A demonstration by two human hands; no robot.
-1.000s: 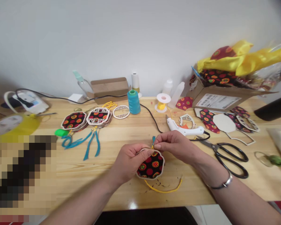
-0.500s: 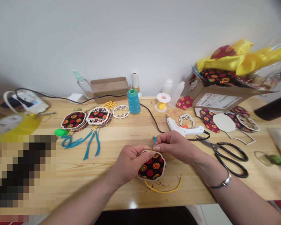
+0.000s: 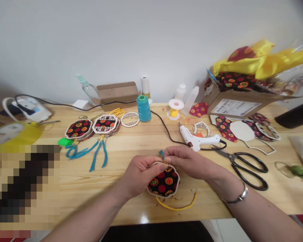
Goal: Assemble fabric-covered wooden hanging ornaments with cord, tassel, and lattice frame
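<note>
My left hand [image 3: 141,174] is closed on the left and upper edge of a scalloped ornament [image 3: 164,181], dark floral fabric in a pale wooden rim. At its top edge my right hand [image 3: 189,161] pinches a small teal tassel [image 3: 162,154] close to a bit of yellow cord; the fingers hide most of it. From the ornament's bottom a yellow cord [image 3: 176,208] curves to the right over the table. Two stacks of similar ornaments, the left stack [image 3: 79,129] and the latticed stack [image 3: 106,124], lie at the left with teal tassels [image 3: 104,154].
A white glue gun [image 3: 199,138] and black-handled scissors [image 3: 242,168] lie right of my hands. Behind stand a teal thread cone [image 3: 143,109], a yellow cord spool [image 3: 175,109] and a cardboard box [image 3: 237,104] of fabric. A black cable [image 3: 164,124] crosses the table [image 3: 91,201].
My right hand has moved slightly down, and the teal tassel now tilts left above the ornament. The ornament has shifted a little downward in my left hand.
</note>
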